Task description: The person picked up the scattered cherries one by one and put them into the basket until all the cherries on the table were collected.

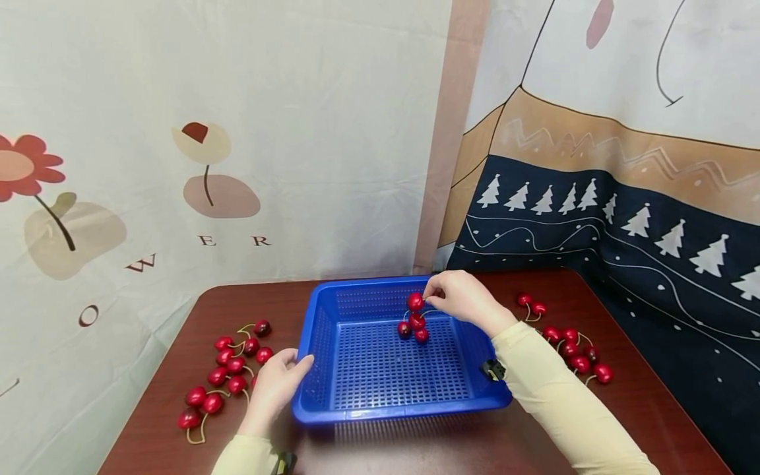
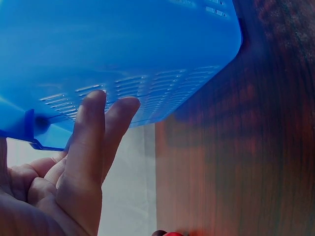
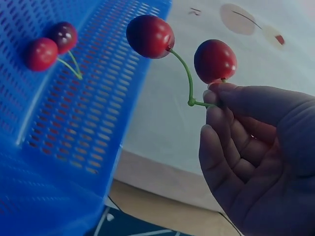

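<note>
Cherry pair (image 1: 415, 301) hangs at our right hand (image 1: 460, 295), over the blue basket (image 1: 404, 414); we'd lower it by the stem, gently, clear of the second pair (image 1: 421, 335) inside. Right thumb and fingertips pinch the stem; our left hand (image 1: 276, 379) grips the rim, two fingers straight along the outer wall.

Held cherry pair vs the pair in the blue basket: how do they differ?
Support: the held pair is pinched by the right hand; the basket pair lies in the blue basket, touched by neither hand.
Height: the held pair is up off the basket floor; the basket pair is down inside.
Colour: the basket pair has one clearly darker cherry; the held pair match more closely.
Shared: glossy cherries, green stems.
</note>
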Demonstrator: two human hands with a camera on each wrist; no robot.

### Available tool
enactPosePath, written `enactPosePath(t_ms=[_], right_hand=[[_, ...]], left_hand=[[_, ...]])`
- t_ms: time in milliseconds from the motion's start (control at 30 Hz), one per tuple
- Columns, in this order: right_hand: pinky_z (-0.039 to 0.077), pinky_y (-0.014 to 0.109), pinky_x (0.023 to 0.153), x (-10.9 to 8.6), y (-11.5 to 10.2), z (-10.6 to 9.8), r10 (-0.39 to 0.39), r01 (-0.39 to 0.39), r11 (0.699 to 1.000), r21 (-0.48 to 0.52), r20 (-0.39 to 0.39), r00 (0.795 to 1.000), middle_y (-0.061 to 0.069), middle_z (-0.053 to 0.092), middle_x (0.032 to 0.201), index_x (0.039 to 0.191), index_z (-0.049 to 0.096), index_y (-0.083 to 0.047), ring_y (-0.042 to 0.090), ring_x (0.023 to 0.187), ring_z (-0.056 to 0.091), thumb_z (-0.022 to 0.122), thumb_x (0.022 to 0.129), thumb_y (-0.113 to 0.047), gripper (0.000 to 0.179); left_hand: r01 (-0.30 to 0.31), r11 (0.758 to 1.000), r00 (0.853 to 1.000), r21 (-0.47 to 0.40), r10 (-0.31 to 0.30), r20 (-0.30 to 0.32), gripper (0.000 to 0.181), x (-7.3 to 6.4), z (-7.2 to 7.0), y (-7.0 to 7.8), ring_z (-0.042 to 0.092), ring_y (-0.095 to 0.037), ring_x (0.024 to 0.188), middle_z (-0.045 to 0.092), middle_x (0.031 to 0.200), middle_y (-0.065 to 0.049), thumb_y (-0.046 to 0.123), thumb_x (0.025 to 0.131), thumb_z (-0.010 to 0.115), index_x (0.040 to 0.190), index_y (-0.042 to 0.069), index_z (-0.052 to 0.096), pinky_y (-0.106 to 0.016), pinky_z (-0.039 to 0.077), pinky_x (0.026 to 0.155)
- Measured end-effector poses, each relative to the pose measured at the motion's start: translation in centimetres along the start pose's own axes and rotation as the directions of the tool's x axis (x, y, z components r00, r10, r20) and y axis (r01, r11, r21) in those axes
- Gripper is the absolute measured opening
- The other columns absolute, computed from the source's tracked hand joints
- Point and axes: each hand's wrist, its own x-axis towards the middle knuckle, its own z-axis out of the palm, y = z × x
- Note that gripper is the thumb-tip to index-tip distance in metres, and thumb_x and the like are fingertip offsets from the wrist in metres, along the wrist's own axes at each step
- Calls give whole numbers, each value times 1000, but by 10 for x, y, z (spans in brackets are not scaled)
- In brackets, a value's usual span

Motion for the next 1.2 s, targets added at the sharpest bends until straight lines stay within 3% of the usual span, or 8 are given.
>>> enactPosePath(t_ms=[300,567,833,1200], right_hand=[[54,28,73,7,-6,21,-35,36,999,-1,121,992,-5,67,81,84,74,-12,11,72,57,73,89,-10,5],[52,26,67,10,-6,35,24,-31,999,29,212,977,-7,63,73,80,73,-12,12,69,55,74,89,-11,9],[52,29,68,11,-3,47,7,-14,1000,25,260,965,-9,62,70,75,72,-13,12,69,54,75,88,-13,13],[52,30,69,10,0,58,45,-56,998,28,309,950,-7,61,70,72,71,-14,13,69,54,76,87,-10,16]], left_hand=[[-11,1000,1000,19,11,-13,32,-1,0,1,67,-23,79,71,86,-10,27,97,63,107,-4,65,-51,53,81],[-9,1000,1000,29,9,-13,32,-1,0,1,67,-23,80,72,88,-11,27,96,63,106,-3,66,-52,52,82],[-8,1000,1000,16,9,-13,33,-1,0,0,66,-22,78,71,86,-10,27,96,63,106,-4,65,-51,52,82],[-10,1000,1000,-4,10,-13,32,-1,1,0,67,-23,79,71,86,-10,27,96,63,107,-4,65,-50,53,82]])
